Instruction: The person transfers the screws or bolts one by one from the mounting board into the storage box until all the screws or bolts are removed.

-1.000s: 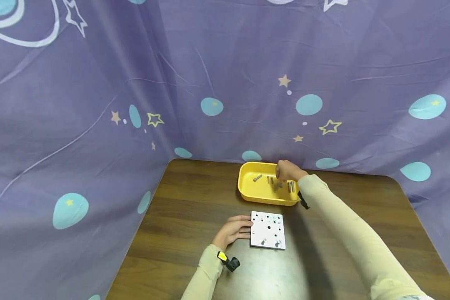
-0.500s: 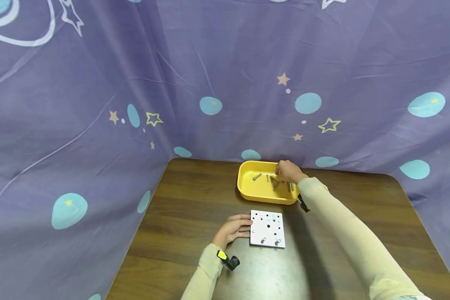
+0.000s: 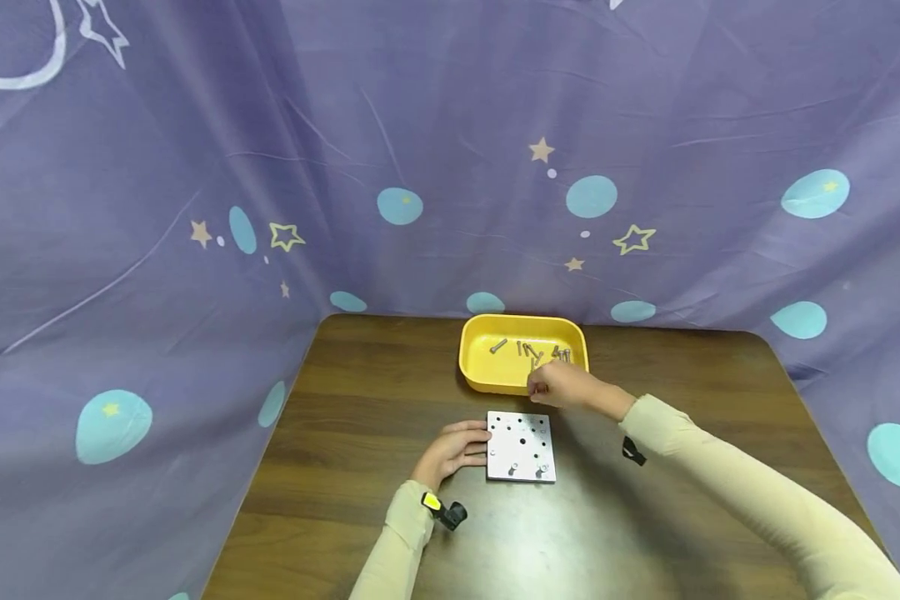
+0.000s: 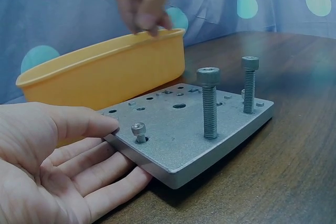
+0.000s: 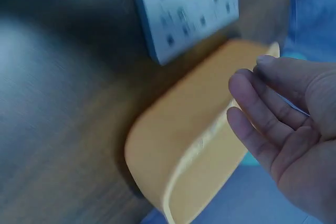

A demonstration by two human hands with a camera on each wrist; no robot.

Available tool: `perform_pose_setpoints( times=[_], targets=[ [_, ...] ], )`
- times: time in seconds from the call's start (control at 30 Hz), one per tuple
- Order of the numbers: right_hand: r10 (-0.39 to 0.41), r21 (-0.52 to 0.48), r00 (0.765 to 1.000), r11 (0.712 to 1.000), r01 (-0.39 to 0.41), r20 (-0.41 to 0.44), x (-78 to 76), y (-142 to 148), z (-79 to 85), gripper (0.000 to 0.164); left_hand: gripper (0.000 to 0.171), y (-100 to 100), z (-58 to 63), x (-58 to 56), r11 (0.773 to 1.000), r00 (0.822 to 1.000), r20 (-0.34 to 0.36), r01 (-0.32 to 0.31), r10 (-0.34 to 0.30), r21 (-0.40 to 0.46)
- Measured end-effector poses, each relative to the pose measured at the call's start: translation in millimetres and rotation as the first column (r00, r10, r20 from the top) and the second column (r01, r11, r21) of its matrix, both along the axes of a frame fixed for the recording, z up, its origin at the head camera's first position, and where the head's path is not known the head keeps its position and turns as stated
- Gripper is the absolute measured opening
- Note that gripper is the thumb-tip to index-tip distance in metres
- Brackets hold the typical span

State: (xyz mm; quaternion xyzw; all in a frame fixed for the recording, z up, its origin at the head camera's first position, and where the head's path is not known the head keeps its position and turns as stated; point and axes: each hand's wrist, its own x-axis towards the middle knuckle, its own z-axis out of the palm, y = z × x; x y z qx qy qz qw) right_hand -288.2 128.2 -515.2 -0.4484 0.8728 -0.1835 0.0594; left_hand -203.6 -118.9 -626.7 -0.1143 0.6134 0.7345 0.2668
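My left hand (image 3: 450,452) holds the left edge of a square metal plate (image 3: 502,462), thumb at the top edge and fingers against the side. The plate lies on the table and has several holes. Two tall socket-head bolts (image 4: 209,103) stand upright in it, and a short socket-head screw (image 4: 139,132) sits near my thumb. My right hand (image 3: 566,386) hovers over the near rim of the yellow tray (image 3: 487,385), fingertips drawn close together. I cannot tell whether something small is pinched between them. Several loose bolts (image 3: 498,346) lie inside the tray.
The wooden table (image 3: 375,392) meets a purple patterned cloth (image 3: 420,267) behind the tray and along the left side. Black wrist cameras are strapped to both forearms; the left camera (image 3: 452,515) hangs close over the tabletop.
My right hand has come up from among the bolts in the tray and toward me, to the near rim. My left hand stays at the plate. The head view has shifted slightly.
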Motion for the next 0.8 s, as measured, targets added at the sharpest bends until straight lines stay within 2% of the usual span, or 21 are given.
perform_pose_setpoints(
  times=[0.17, 0.3, 0.4, 0.47, 0.6, 0.7, 0.8],
  targets=[
    [0.065, 0.054, 0.994, 0.996, -0.07, 0.087, 35.7, 6, -4.3, 0.005, 0.05, -1, 0.5, -0.5, 1.0, 1.0, 0.01, 0.0, 0.0, 0.003],
    [0.06, 0.085, 0.986, 0.994, -0.074, 0.155, 55.5, 11, -13.1, 0.008, 0.049, 0, -0.7, -0.7, 1.0, 1.0, 0.009, -0.003, 0.003, -0.002],
    [0.029, 0.116, 0.983, 0.992, -0.05, 0.183, 65.3, 12, -24.9, 0.013, 0.048, -1, -0.9, -1.2, 1.0, 1.0, 0.008, -0.008, 0.008, -0.005],
    [0.004, 0.138, 0.983, 0.99, -0.03, 0.184, 70.7, 12, -33.7, 0.018, 0.048, -1, -0.9, -1.4, 1.0, 1.0, 0.006, -0.008, 0.008, -0.004],
    [-0.012, 0.168, 0.991, 0.986, -0.01, 0.134, 78.3, 11, -46.7, 0.028, 0.049, 0, -0.1, -1.6, 1.0, 1.0, 0.013, -0.006, 0.006, 0.003],
    [0.001, 0.162, 0.996, 0.987, -0.016, 0.09, 81.3, 10, -50.3, 0.03, 0.048, 0, 0.4, -1.7, 1.0, 1.0, 0.017, -0.008, 0.008, 0.004],
    [0.01, 0.151, 0.996, 0.988, -0.024, 0.089, 82.5, 10, -49.9, 0.029, 0.048, 0, 0.1, -1.6, 1.0, 1.0, 0.016, -0.01, 0.01, 0.005]
  ],
)
